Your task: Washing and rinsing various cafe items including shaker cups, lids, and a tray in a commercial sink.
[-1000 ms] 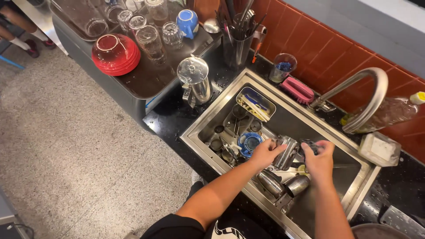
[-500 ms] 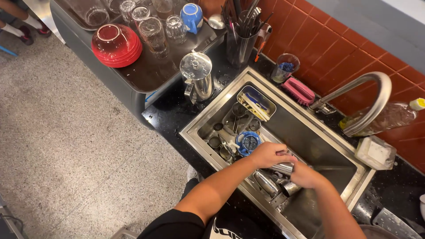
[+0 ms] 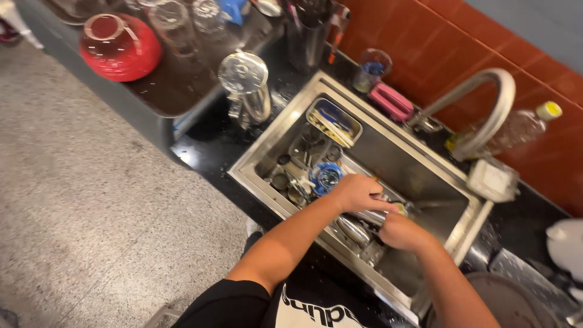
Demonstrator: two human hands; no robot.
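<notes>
Both hands are down in a steel sink [image 3: 276,159] set into a dark counter. The left hand [image 3: 356,193] is curled, fingers bent downward over a shiny metal cup [image 3: 371,217] lying on its side among other steel pieces; whether the fingers actually clamp it cannot be told, since the frame is blurred there. The right hand [image 3: 403,232] sits just beside it, on the near right, closed into a loose fist low in the basin; what it holds, if anything, is hidden under the knuckles.

Just left of the left hand lies a blue-rimmed round piece [image 3: 328,177], with small dark cups and metal bits around it. A rectangular tray of utensils [image 3: 334,121] rests in the far left corner of the basin.

The curved steel faucet [image 3: 489,100] arches over the far right rim. Behind it lies a clear plastic bottle with a yellow cap [image 3: 521,126], and a pink sponge [image 3: 392,101] sits on the far rim. A white soap holder [image 3: 492,180] sits at the right edge.

On the counter to the far left stands a metal-and-glass jug [image 3: 246,85]. Further left is a stack of red plates [image 3: 120,47] topped by a glass (several more glasses stand beyond it).
</notes>
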